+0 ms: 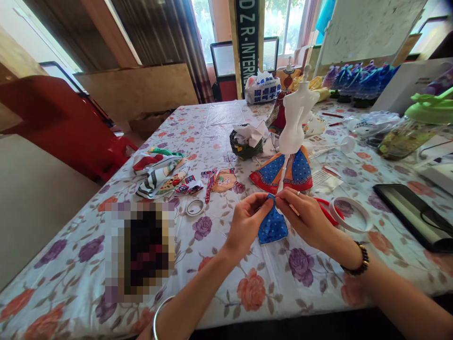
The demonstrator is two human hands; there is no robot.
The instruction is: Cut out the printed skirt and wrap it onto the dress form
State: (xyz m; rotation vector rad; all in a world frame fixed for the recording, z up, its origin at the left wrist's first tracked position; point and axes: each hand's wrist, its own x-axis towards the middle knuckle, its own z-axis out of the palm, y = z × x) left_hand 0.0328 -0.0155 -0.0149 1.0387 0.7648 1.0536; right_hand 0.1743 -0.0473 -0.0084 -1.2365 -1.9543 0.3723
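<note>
Between my two hands hangs a small piece of blue dotted fabric, pinched at its top edge. My left hand holds its upper left with thumb and fingers pressed together. At the upper right my right hand pinches the same edge, fingertips close to the left thumb. Just beyond the hands stands a small white dress form on a thin stem. A blue, orange and red doll skirt lies spread around that stem. Left of it are a patterned doll bodice piece and a roll of tape.
Printed fabric pieces lie at the left, with a pixelated patch in front. A dark basket with white paper stands behind. To the right are a white ring, a black phone-like device and a green-lidded jar.
</note>
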